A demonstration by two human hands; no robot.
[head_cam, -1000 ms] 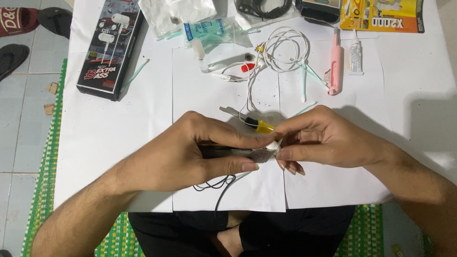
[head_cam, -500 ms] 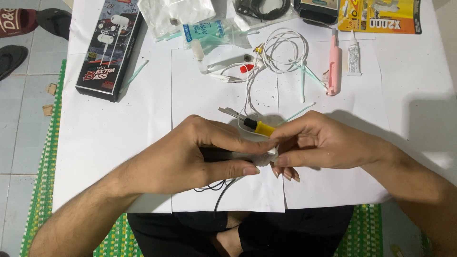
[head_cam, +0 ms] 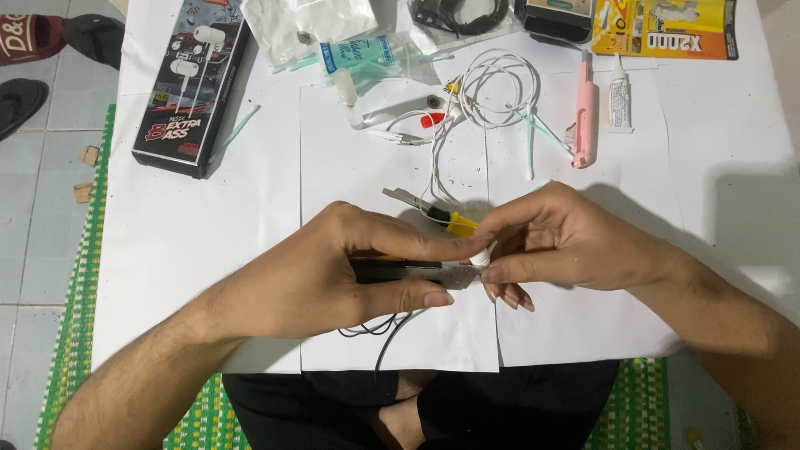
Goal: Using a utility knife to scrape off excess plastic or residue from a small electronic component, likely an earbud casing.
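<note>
Over the white paper sheets (head_cam: 375, 167), just in front of my lap, my left hand (head_cam: 333, 275) grips a dark-handled cutter (head_cam: 417, 271), fingers wrapped and thumb pressed along it. My right hand (head_cam: 567, 246) pinches a small white earbud piece (head_cam: 480, 257) against the blade tip. It looks light, slick and easy to crack, so I judge a hold on its rounded body best. I count one cutter, one yellow-handled tool (head_cam: 450, 219), one pink pen-like tool (head_cam: 585, 117), one glue tube (head_cam: 617, 104).

A dark tool (head_cam: 408, 271) is gripped by the left hand (head_cam: 333, 271); a small white piece (head_cam: 480, 257), possibly an earbud, is pinched by the right hand (head_cam: 558, 242) above the paper-covered tabletop (head_cam: 208, 250).
</note>
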